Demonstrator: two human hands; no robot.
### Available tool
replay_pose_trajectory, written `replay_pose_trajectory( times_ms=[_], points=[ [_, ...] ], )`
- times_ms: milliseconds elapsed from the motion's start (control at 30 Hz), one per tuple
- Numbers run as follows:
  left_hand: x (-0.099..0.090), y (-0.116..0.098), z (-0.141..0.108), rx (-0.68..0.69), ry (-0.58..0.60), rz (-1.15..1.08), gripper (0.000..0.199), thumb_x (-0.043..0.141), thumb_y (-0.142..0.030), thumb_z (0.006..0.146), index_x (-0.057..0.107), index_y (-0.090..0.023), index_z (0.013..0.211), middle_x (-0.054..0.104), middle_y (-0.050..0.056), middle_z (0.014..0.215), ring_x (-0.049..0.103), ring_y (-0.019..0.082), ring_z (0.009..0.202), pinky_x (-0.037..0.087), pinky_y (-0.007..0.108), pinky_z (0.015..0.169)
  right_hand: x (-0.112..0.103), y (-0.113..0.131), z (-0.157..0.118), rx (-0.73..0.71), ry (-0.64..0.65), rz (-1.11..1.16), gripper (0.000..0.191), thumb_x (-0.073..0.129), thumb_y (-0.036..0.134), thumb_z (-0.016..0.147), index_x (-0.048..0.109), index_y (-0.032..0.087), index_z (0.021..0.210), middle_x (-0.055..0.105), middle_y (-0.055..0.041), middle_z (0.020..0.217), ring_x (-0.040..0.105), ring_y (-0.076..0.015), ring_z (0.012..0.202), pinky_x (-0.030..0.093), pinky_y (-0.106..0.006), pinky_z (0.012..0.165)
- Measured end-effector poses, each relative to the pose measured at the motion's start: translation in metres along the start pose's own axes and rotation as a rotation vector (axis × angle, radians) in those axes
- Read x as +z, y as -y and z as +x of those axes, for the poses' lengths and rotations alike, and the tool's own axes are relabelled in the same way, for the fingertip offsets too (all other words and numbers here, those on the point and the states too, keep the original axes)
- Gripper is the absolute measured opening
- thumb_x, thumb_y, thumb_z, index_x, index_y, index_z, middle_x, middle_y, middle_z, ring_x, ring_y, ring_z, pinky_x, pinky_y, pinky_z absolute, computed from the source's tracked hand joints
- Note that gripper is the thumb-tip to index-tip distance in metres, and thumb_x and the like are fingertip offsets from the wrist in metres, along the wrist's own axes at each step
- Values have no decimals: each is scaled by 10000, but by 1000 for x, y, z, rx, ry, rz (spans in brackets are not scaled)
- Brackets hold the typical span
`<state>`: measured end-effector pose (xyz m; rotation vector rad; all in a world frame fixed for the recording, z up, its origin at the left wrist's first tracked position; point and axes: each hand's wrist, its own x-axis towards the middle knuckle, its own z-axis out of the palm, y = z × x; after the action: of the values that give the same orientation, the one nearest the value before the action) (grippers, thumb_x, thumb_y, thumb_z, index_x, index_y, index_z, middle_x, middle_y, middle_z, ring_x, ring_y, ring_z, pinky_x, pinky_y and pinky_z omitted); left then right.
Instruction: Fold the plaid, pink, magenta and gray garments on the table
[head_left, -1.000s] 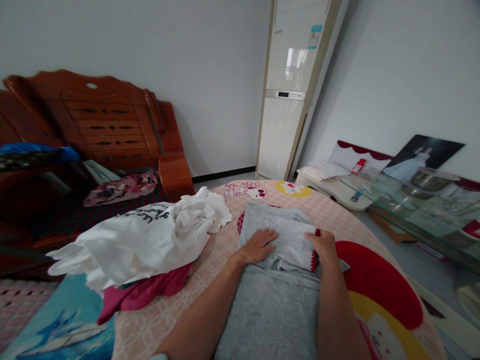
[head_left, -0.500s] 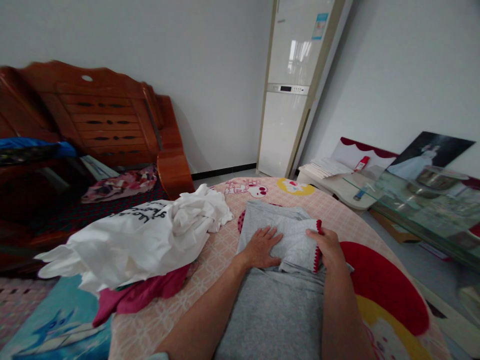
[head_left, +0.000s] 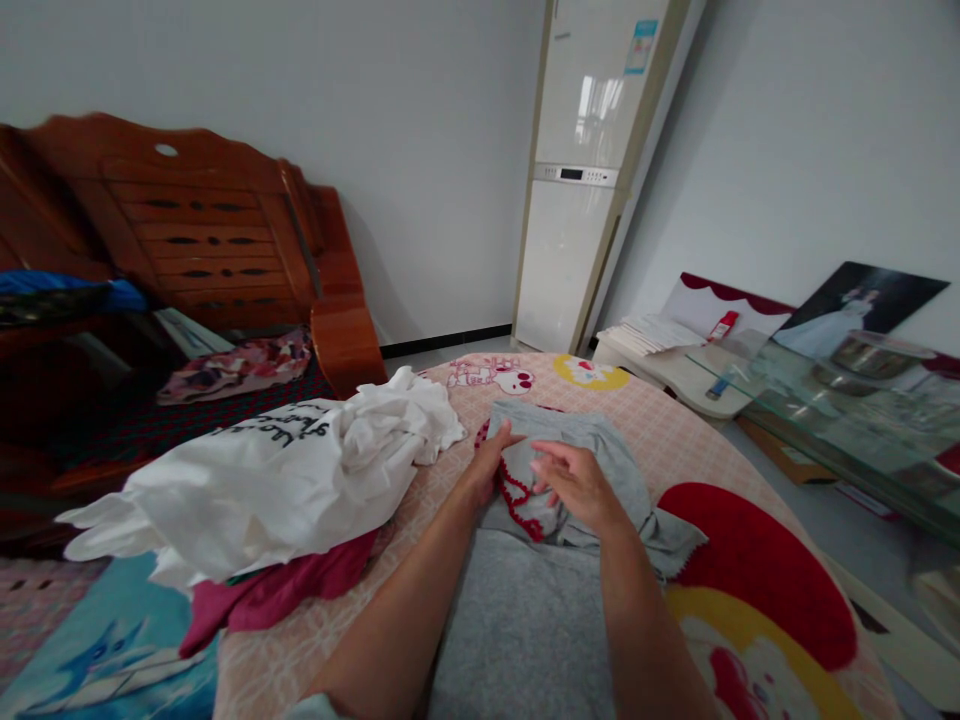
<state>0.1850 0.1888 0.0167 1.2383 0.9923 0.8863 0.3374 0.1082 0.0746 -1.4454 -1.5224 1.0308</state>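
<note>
A grey garment with red scalloped trim (head_left: 615,460) lies partly folded on the round table. Its trimmed section now sits toward the left side, bunched and slightly rumpled. My left hand (head_left: 489,468) rests edge-on at the garment's left side, next to the red trim; the visible fingers are stretched out, the others hidden. Above the middle of the cloth is my right hand (head_left: 576,484), fingers apart and pointing left, with nothing visible in it. One end of the garment (head_left: 679,540) spreads out to the right. To the left lies a crumpled white garment with black lettering (head_left: 300,480).
A dark pink cloth (head_left: 292,585) shows beneath the white garment. The patterned tablecloth (head_left: 405,590) covers the table. Beyond stand a wooden bench (head_left: 217,230) at left, a tall white cabinet-like appliance (head_left: 562,250), and a glass-topped table (head_left: 840,420) at right.
The red-trimmed section has been turned over from right to left. My right hand has moved left and let go of the trim. My left hand has shifted to the garment's left edge.
</note>
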Motion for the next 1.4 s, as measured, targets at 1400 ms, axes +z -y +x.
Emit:
replay_pose_trajectory(
  times_ms=[1400],
  points=[
    [-40,-11,-2,253,-90,986,131,654,-141,702,755,-177,777,736,32,832,648,158,789,463,240,757,-34,-18,-11,255,259,-293,140,551,148,695,682,137,742,554,27,463,458,-94,367,331,-191,369]
  ],
)
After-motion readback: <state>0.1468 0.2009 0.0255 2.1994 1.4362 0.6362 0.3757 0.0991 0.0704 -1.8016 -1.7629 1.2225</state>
